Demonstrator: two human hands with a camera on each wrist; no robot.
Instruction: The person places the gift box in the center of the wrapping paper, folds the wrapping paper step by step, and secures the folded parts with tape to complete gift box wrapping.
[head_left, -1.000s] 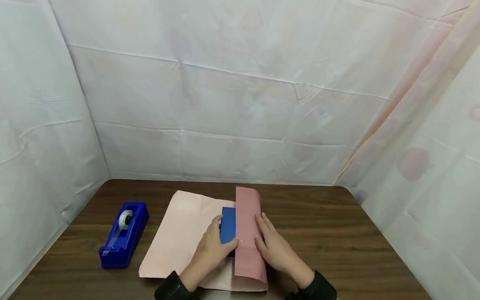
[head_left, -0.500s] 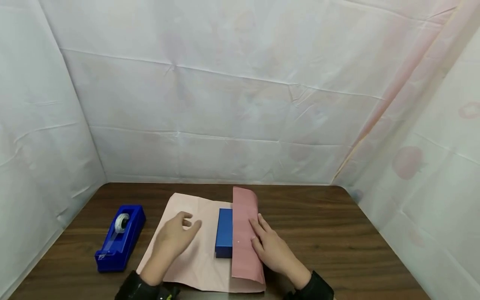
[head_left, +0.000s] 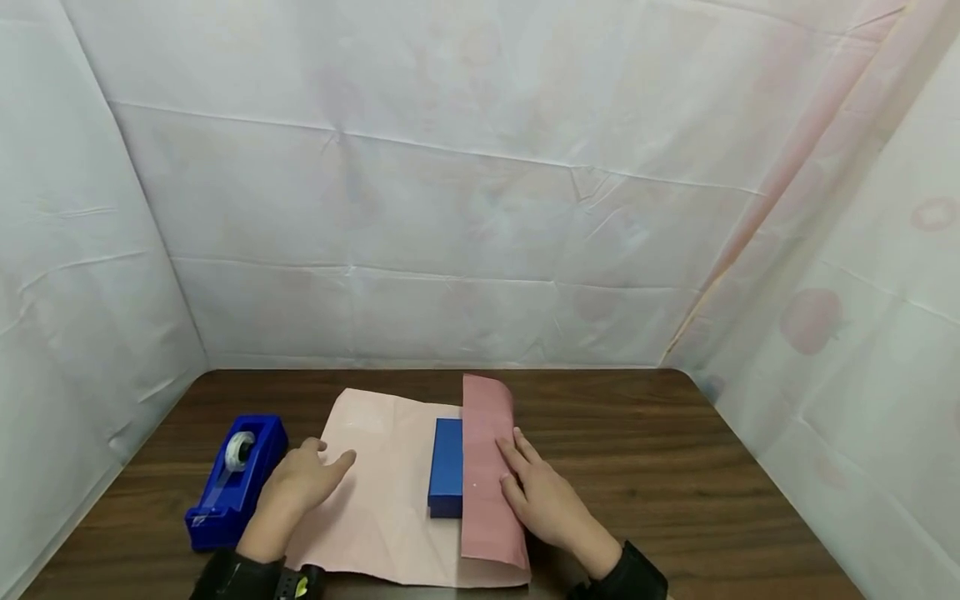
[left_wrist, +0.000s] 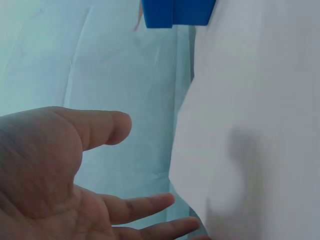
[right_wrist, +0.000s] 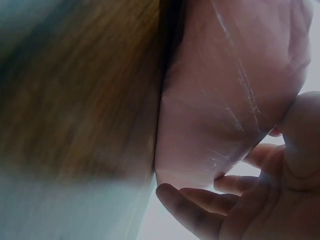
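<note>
A sheet of pink wrapping paper [head_left: 390, 542] lies on the table, pale side up, its right part folded over to show a darker pink flap [head_left: 487, 508]. Part of a blue box [head_left: 447, 467] shows on the paper; the flap covers its right side. My right hand [head_left: 551, 500] rests on the flap's right edge with fingers extended. In the right wrist view its fingertips [right_wrist: 167, 192] touch the paper. My left hand [head_left: 300, 483] hovers over the paper's left edge, thumb and fingers spread, holding nothing. The left wrist view shows the palm [left_wrist: 45, 170] beside the pale paper [left_wrist: 240, 100].
A blue tape dispenser [head_left: 240, 479] with a roll of clear tape [head_left: 240, 450] stands to the left, close to my left hand. The wooden table [head_left: 675, 483] ends at the back against a white cloth [head_left: 450, 208], which hangs on both sides too.
My left hand has let go of the blue box and flap and moved left to the paper's left edge. The right hand stays on the flap.
</note>
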